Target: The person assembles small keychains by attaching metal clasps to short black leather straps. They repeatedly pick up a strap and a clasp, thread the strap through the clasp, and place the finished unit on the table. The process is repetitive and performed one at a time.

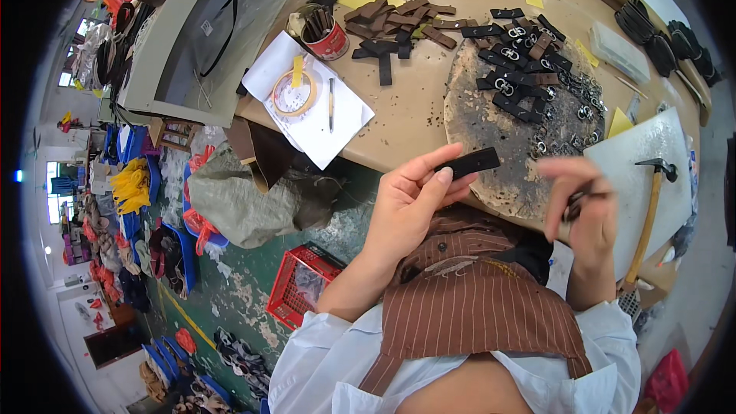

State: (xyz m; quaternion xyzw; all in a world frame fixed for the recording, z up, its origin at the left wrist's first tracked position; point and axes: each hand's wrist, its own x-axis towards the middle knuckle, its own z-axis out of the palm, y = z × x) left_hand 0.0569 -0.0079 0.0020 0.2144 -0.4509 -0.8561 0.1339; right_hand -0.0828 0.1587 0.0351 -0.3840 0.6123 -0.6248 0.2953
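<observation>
My left hand pinches a short black strap piece between thumb and fingers, just above the near edge of a round wooden block. To its right, my right hand is partly blurred. Its fingers curl around something small and dark that I cannot make out, and the index finger points left toward the strap piece. On the block lies a pile of black strap pieces with metal rings and clasps. Loose metal clasps are scattered along the block's right side.
Brown strap pieces lie beyond the block, near a red tin. A tape roll and a pen rest on white paper. At right, a hammer lies across a pale board. A red crate stands on the floor.
</observation>
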